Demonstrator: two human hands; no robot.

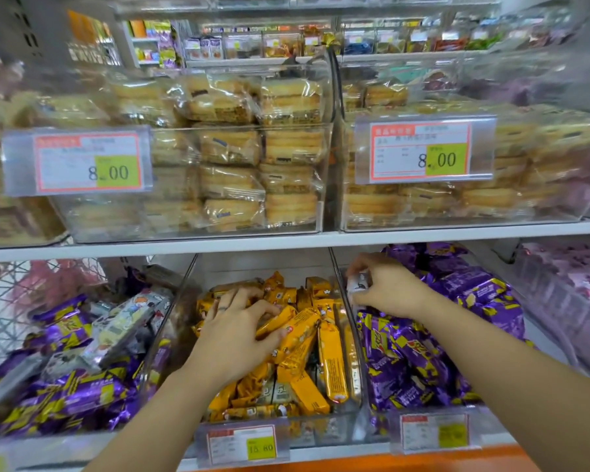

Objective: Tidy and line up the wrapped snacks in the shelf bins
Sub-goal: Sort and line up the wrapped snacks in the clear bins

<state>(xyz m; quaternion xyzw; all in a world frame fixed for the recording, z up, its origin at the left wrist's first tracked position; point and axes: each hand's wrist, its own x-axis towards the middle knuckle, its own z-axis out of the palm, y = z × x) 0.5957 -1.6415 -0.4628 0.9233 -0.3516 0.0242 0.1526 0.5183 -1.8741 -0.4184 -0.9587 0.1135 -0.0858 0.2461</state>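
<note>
Orange bars (331,362) lying jumbled in middle bin (321,429); left hand (239,332) fingers curling round one. Right hand (389,287) pinching stray white packet (358,286) at divider beside purple snacks (416,356). Advised: lifting stray clear, laying bars parallel.

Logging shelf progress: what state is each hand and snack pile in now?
left hand, gripping yellow snacks, middle bin.
right hand, pinching white snack over purple snacks.
yellow snacks, jumbled, not lined up.
purple snacks, loosely heaped, right bin.
left bin, cartoon-printed packs mixed among purple ones.
</note>
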